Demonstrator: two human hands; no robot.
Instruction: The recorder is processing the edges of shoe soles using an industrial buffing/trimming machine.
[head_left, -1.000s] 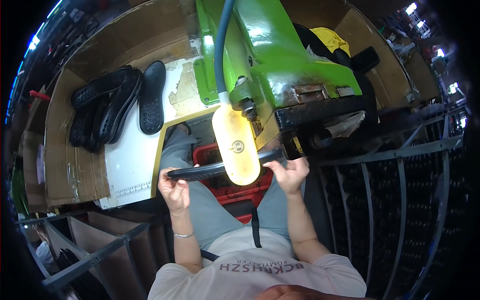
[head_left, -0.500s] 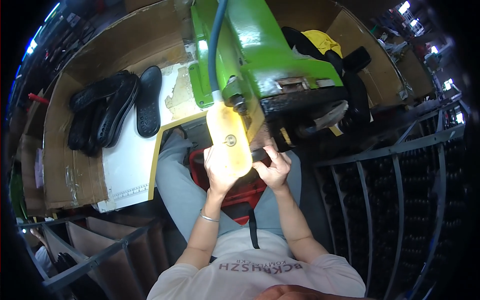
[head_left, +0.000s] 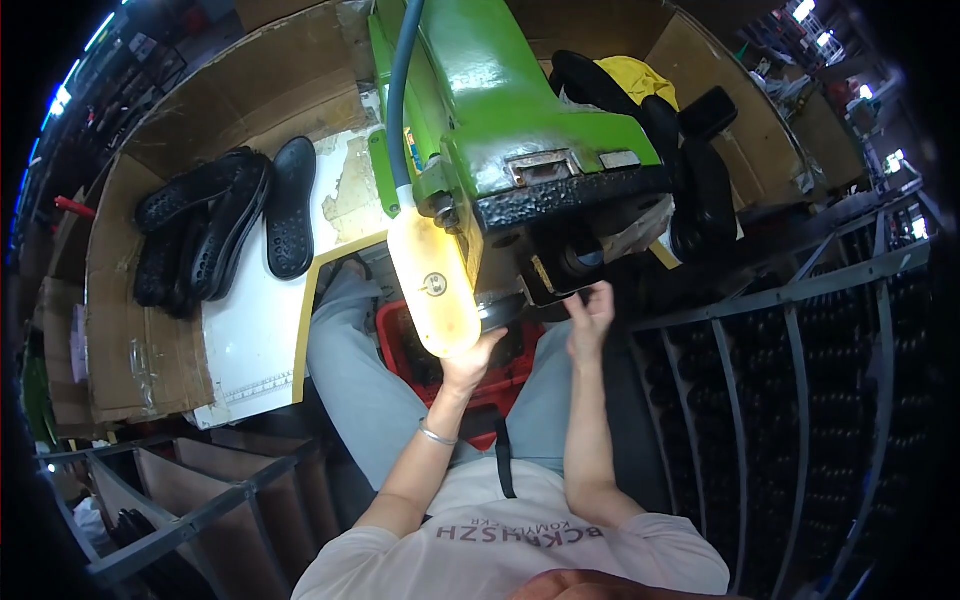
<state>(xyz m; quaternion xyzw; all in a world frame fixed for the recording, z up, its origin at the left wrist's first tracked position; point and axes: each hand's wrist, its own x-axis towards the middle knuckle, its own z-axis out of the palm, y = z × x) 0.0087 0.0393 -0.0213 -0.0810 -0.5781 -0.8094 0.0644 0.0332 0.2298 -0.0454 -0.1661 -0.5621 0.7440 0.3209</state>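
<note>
A green sewing-type machine (head_left: 540, 125) with a black lower edge stands in front of me. Its lit yellow lamp (head_left: 432, 280) hangs on a blue-grey cable and covers part of my left hand. My left hand (head_left: 472, 365) is closed on a black shoe sole (head_left: 502, 312), of which only the rounded end shows beside the lamp. My right hand (head_left: 590, 315) is raised under the machine's head, thumb and fingers apart. Its fingertips are close to a black bracket (head_left: 560, 275); whether they touch it I cannot tell.
Several black soles (head_left: 210, 220) lie in an open cardboard box (head_left: 140, 340) at left, one sole (head_left: 291, 205) apart on a white board (head_left: 250, 340). A red container (head_left: 395, 335) sits between my knees. Metal racks (head_left: 730, 400) flank me; a yellow cloth (head_left: 640, 82) lies at far right.
My right hand has left the sole and moved right and up toward the machine's underside. My left hand has shifted slightly right with the sole. The machine and lamp appear further left.
</note>
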